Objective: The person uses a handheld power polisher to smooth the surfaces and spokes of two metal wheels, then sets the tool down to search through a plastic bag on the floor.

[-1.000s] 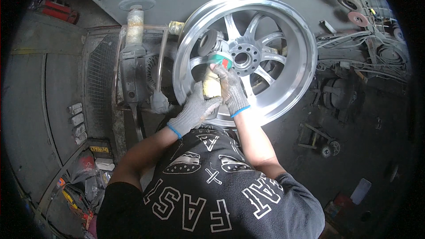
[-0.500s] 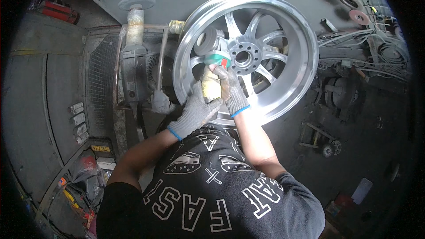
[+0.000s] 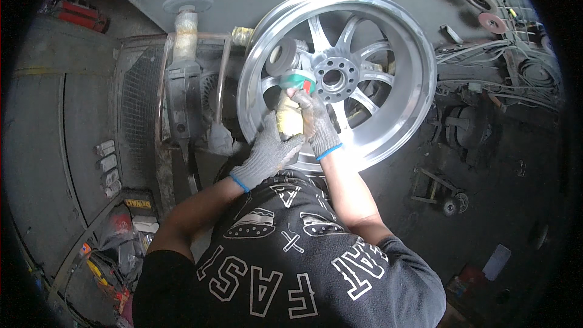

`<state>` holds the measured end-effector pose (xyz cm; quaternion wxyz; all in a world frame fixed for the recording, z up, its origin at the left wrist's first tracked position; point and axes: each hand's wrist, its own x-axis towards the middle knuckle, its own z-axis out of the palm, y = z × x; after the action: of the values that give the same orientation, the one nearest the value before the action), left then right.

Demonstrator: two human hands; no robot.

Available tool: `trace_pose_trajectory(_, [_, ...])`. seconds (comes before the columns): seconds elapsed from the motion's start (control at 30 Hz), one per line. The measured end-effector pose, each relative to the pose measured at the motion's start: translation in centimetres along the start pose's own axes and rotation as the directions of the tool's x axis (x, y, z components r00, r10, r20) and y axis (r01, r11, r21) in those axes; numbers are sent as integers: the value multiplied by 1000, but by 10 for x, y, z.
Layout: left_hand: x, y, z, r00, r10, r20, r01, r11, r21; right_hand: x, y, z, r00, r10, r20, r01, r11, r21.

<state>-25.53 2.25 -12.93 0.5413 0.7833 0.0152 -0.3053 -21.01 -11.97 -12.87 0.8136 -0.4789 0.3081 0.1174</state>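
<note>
I hold an angle grinder (image 3: 290,119) with a green head and a body wrapped in dirty yellow tape. My left hand (image 3: 267,150), in a grey knit glove with a blue cuff, is wrapped round the rear of its body. Further forward, my right hand (image 3: 314,123), gloved alike, grips it just behind the green head. A silvery multi-spoke car wheel rim (image 3: 398,118) stands tilted before me, and the tool's head is over its left spokes, beside the hub. Whether the tool touches a spoke is hidden. A round grey disc (image 3: 281,56) shows just beyond the green head.
On the left, another tool with a pale wrapped neck (image 3: 185,39) and a round disc rests by a metal frame (image 3: 223,79). Bundled cables (image 3: 480,54) and a pink disc (image 3: 492,23) lie at the right. Bags and tools (image 3: 118,249) fill the lower left.
</note>
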Motion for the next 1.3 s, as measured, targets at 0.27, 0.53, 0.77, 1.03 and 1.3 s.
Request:
trace_pose_trajectory(0.27, [-5, 8, -6, 1000, 0, 27, 1, 1000, -6, -5, 0, 2, 999, -24, 26, 25, 999, -28])
trace_pose_trajectory(0.53, [4, -10, 2, 997, 56, 43, -51, 992, -119, 1, 3, -4, 999, -25, 31, 26, 999, -34])
trace_pose_trajectory(0.77, [11, -23, 8, 996, -5, 85, 25, 970, -243, -3, -3, 4, 999, 6, -33, -8, 998, -57])
trace_pose_trajectory(1.03, [8, -14, -5, 990, 102, 93, -75, 964, -254, -12, -10, 16, 997, -10, -72, 8, 1000, -27])
trace_pose_trajectory(1.3, [3, -3, -14, 987, 102, 122, -63, 955, -289, -4, -2, 11, 994, -35, -106, 32, 999, -30])
